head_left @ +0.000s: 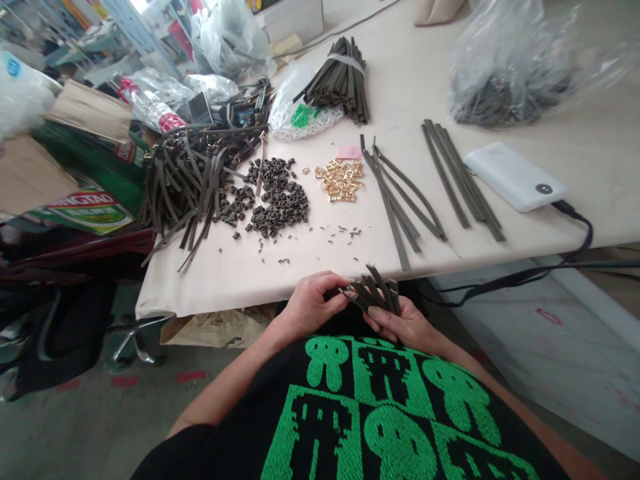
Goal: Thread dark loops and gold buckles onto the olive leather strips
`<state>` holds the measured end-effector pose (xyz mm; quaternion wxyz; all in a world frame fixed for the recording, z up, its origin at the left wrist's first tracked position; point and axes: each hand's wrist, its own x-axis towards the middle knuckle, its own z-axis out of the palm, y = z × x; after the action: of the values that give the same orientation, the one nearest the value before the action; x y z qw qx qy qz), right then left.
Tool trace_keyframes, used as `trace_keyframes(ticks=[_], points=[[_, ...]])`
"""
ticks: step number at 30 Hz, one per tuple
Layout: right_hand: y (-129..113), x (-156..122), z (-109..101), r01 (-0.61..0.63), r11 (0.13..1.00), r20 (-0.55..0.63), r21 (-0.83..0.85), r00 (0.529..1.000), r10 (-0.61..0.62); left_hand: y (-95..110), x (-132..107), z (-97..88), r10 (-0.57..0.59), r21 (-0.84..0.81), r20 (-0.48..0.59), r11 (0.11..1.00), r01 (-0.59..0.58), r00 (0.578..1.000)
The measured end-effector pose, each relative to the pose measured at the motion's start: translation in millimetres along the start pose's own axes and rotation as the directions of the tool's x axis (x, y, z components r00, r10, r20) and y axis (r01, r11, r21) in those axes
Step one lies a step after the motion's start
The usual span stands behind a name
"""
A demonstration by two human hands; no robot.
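both hands sit close together just off the near edge of the table, over the lap of a black shirt with green print. right hand (404, 325) is cupped palm-up and closed around a bunch of dark strips (374, 292), which fan up and out past its fingers. left hand (311, 301) is curled in from the other side, its fingertips pinching the near ends of the same bunch. the bunch is held in the air, not resting on the table.

white table (430, 73) fills most of the view. at its far right lies a clear plastic bag (505, 67) full of dark pieces. on the left side a tangled heap of strips (193, 177) with metal ends spills toward the table edge. a tied bundle of strips (341, 80) lies at the far middle, touching a small bag (303, 115) with something green inside. a white power bank (515, 177) lies at the right with a black cable (583, 230) running off the edge. two loose sets of strips (395, 197) (463, 175) lie side by side between the power bank and the middle. a pile of small dark loops (277, 197) sits just beside a smaller pile of gold clips (341, 180), with a pink slip (349, 152) just behind the clips.
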<state>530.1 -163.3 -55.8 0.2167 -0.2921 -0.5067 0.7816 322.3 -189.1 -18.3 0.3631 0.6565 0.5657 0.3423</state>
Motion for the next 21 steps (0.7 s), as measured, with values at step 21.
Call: trace_keyframes(ticks=[21], points=[[0.5, -0.2, -0.6, -0.013, 1.000, 0.004, 0.006, 1.000, 0.013, -4.2, -3.0, 13.2, 0.009, 0.067, -0.208, 0.998, 0.005, 0.978]])
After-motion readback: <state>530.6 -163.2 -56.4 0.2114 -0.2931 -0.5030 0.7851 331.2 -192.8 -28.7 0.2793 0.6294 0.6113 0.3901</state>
